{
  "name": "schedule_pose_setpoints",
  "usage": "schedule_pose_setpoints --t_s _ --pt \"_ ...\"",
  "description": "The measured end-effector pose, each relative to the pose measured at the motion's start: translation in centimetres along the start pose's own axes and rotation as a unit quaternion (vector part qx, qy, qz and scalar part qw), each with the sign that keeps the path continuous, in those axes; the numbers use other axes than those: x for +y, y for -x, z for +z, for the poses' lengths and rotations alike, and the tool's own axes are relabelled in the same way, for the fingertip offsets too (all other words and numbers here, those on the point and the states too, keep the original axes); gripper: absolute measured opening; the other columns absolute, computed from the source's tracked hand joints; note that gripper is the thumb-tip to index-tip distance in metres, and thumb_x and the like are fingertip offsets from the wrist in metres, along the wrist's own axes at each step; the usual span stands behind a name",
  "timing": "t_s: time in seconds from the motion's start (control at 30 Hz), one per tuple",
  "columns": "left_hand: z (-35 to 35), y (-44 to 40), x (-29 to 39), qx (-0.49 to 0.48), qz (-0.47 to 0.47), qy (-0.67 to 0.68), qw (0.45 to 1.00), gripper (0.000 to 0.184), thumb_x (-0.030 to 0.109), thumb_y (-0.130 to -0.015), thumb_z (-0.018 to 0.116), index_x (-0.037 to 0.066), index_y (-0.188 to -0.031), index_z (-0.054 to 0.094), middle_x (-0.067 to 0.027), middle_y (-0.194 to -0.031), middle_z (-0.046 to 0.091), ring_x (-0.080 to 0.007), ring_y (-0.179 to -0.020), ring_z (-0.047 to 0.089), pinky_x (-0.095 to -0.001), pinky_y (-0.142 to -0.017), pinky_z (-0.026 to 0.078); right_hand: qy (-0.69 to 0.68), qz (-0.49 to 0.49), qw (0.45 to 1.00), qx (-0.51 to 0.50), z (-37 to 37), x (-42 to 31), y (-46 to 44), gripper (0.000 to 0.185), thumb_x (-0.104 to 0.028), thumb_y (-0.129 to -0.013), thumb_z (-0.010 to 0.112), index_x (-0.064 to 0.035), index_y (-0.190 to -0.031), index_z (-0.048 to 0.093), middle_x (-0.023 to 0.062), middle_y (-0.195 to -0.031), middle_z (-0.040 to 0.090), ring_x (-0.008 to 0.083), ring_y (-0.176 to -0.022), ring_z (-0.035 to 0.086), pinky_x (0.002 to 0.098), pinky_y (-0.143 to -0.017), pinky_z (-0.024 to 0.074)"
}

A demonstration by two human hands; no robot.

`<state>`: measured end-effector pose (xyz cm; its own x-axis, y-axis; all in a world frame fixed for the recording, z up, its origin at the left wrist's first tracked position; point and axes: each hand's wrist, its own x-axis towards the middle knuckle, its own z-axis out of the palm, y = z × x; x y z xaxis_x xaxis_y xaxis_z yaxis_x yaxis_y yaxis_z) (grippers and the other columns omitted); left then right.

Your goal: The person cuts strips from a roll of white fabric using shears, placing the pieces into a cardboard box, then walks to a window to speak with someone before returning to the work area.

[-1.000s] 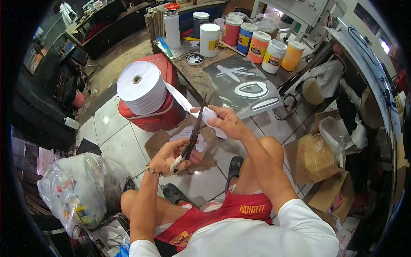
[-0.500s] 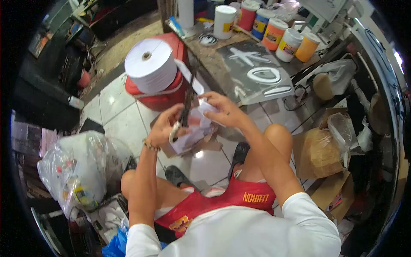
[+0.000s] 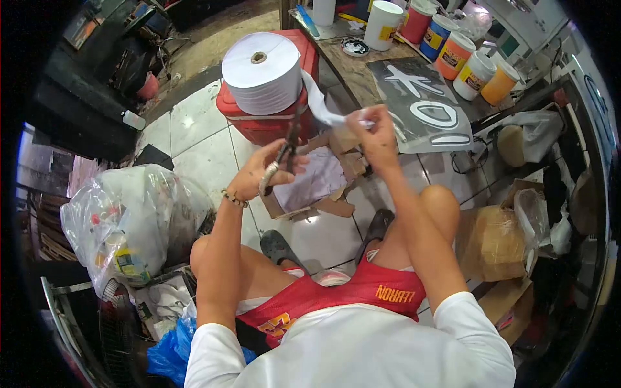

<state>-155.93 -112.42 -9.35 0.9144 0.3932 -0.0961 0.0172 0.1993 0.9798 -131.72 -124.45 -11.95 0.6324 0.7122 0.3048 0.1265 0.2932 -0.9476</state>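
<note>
My left hand [image 3: 255, 171] is wrapped round scissors [image 3: 289, 150] with pale-wrapped handles, their dark blades pointing up and away. My right hand [image 3: 380, 141] pinches the loose end of a white strip [image 3: 318, 107], which droops across from a big white roll [image 3: 262, 72]. That roll sits on a red cooler box [image 3: 310, 46] in front of me. Below my hands an opened cardboard box [image 3: 336, 207] holds flat white cut pieces [image 3: 314, 176]. The scissor blades are apart from the strip's held end.
To the right, a low table [image 3: 346, 71] bears paint tubs [image 3: 455, 55] and a dark sheet with white lettering [image 3: 430, 107]. A clear bag of stuff [image 3: 145, 220] stands at left. Taped cardboard [image 3: 498, 242] lies at right.
My hands have moved apart. The right one has left the white material near the scissors and now holds the strip's end farther right. The view has shifted, showing the box's contents more fully.
</note>
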Motion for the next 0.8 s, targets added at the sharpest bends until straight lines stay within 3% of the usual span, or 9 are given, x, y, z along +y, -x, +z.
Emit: schedule_pose_setpoints --t_s 0.1,0.13,0.23,0.33,0.4,0.43,0.5,0.6,0.8 --pt "0.9 -0.7 -2.0 -0.116 -0.057 -0.031 0.991 0.066 0.013 -0.076 0.081 0.001 -0.132 0.048 -0.0119 -0.117 0.066 -0.0158 -0.105 0.060 -0.0307 -0.089 0.050 -0.020 0.009 1.000 0.019 -3.1 -2.2 -0.2 0.029 -0.002 -0.084 0.072 -0.0092 -0.096 0.046 0.0072 -0.095 0.064 0.0148 -0.085 0.061 0.0288 -0.077 0.0494" --pt "1.8 -0.8 -2.1 -0.154 -0.072 -0.045 0.984 0.064 0.013 -0.078 0.077 -0.001 -0.132 0.045 -0.0180 -0.124 0.061 -0.0198 -0.111 0.060 -0.0320 -0.092 0.049 -0.062 -0.018 0.997 0.033 -3.8 -2.7 0.0 0.030 0.001 -0.085 0.069 -0.0093 -0.099 0.045 0.0080 -0.096 0.064 0.0151 -0.088 0.061 0.0284 -0.078 0.0492" --pt "3.3 -2.4 -5.1 -0.225 -0.099 -0.092 0.965 0.070 0.021 -0.074 0.081 0.003 -0.132 0.046 -0.0032 -0.108 0.059 -0.0128 -0.098 0.053 -0.0264 -0.092 0.042 -0.073 -0.060 0.995 0.029 -5.6 -4.1 0.7 0.035 0.008 -0.084 0.064 -0.0096 -0.105 0.042 0.0093 -0.098 0.064 0.0154 -0.093 0.061 0.0278 -0.081 0.0485" --pt "4.8 -3.8 -6.5 -0.212 -0.062 -0.032 0.975 0.078 0.025 -0.073 0.082 0.005 -0.138 0.043 0.0009 -0.099 0.055 -0.0120 -0.090 0.048 -0.0246 -0.090 0.039 -0.033 -0.079 0.996 0.004 -6.3 -5.6 1.9 0.038 0.012 -0.082 0.062 -0.0093 -0.107 0.041 0.0104 -0.099 0.063 0.0160 -0.096 0.061 0.0279 -0.084 0.0473" --pt "5.2 -4.4 -4.7 -0.184 -0.049 -0.047 0.981 0.079 0.023 -0.074 0.083 0.004 -0.139 0.042 -0.0024 -0.110 0.059 -0.0120 -0.099 0.053 -0.0261 -0.091 0.042 0.006 -0.075 0.995 -0.058 -6.8 -6.0 2.5 0.039 0.011 -0.082 0.062 -0.0087 -0.109 0.042 0.0106 -0.102 0.063 0.0162 -0.099 0.060 0.0280 -0.085 0.0468" --pt "5.0 -4.8 -4.4 -0.172 -0.048 -0.016 0.984 0.079 0.022 -0.073 0.083 0.004 -0.139 0.042 -0.0052 -0.117 0.060 -0.0136 -0.105 0.055 -0.0278 -0.092 0.044 0.018 -0.075 0.994 -0.082 -7.2 -5.8 2.8 0.042 0.010 -0.082 0.062 -0.0083 -0.115 0.044 0.0113 -0.113 0.060 0.0154 -0.103 0.059 0.0274 -0.086 0.0464" --pt "4.6 -5.2 -3.0 -0.163 -0.048 -0.007 0.985 0.077 0.013 -0.074 0.080 0.003 -0.139 0.041 -0.0136 -0.132 0.058 -0.0194 -0.118 0.057 -0.0320 -0.093 0.049 0.018 -0.073 0.994 -0.085 -7.3 -6.1 3.2 0.043 0.009 -0.082 0.061 -0.0086 -0.118 0.045 0.0111 -0.119 0.058 0.0155 -0.105 0.058 0.0277 -0.087 0.0462" --pt "4.0 -5.2 -2.3 -0.153 -0.047 -0.037 0.986 0.075 0.009 -0.073 0.077 0.002 -0.139 0.041 -0.0131 -0.128 0.060 -0.0183 -0.113 0.059 -0.0311 -0.090 0.051 0.067 -0.059 0.990 -0.108 -8.2 -6.1 2.9 0.053 0.005 -0.082 0.064 -0.0100 -0.130 0.045 0.0101 -0.130 0.052 0.0163 -0.109 0.055 0.0292 -0.089 0.0465" --pt "4.7 -4.2 -1.7 -0.143 -0.055 -0.041 0.987 0.073 0.008 -0.073 0.077 0.002 -0.138 0.045 -0.0150 -0.120 0.064 -0.0174 -0.100 0.064 -0.0284 -0.083 0.053 0.018 0.125 0.969 -0.211 -9.3 -6.3 2.2 0.068 -0.005 -0.081 0.071 -0.0070 -0.141 0.039 0.0116 -0.125 0.055 0.0146 -0.107 0.056 0.0297 -0.086 0.0483"
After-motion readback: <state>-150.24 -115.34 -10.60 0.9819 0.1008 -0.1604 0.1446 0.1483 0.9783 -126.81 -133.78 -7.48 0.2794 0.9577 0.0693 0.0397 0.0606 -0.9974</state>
